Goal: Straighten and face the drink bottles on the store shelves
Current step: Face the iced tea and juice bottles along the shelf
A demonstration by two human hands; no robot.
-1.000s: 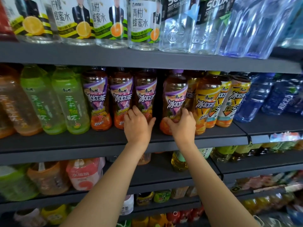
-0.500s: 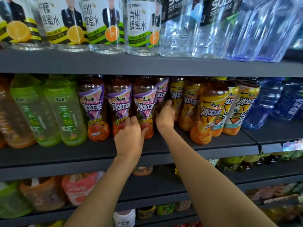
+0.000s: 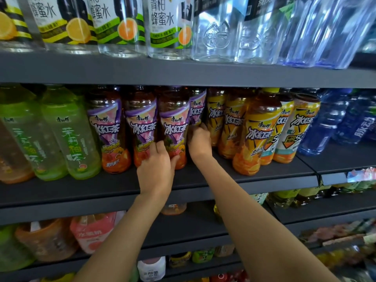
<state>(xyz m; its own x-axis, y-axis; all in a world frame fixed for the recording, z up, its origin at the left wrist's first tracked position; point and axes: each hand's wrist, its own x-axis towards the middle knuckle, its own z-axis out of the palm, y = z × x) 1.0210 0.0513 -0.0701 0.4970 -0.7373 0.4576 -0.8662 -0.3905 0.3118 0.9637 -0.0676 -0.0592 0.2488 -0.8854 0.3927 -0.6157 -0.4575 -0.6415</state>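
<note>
We have both hands on the middle shelf [image 3: 203, 180], among the purple-labelled iced tea bottles; our left hand [image 3: 157, 169] has its grip curled round the foot of the third purple bottle [image 3: 173, 131] in the front row, thumb on the right side and fingers reaching round the left, between it and the second purple bottle [image 3: 141, 129]; our right hand [image 3: 199, 142] reaches deeper, its fingers wrapped on a fourth purple bottle [image 3: 196, 107] that stands further back, just beside the yellow-labelled bottles [image 3: 256, 135]; how firmly that grip closes we cannot tell, since the fingertips are hidden behind the bottle; the risks, as we judge them, come from crowding; the bottles stand touching, so a twist of one may turn its neighbour's label away; our right forearm passes close to the front yellow bottle, which stands near the shelf edge and looks tilted, so a sideways drag could knock it off; pulling the rear bottle forward with no gap may shove the front row out.
</note>
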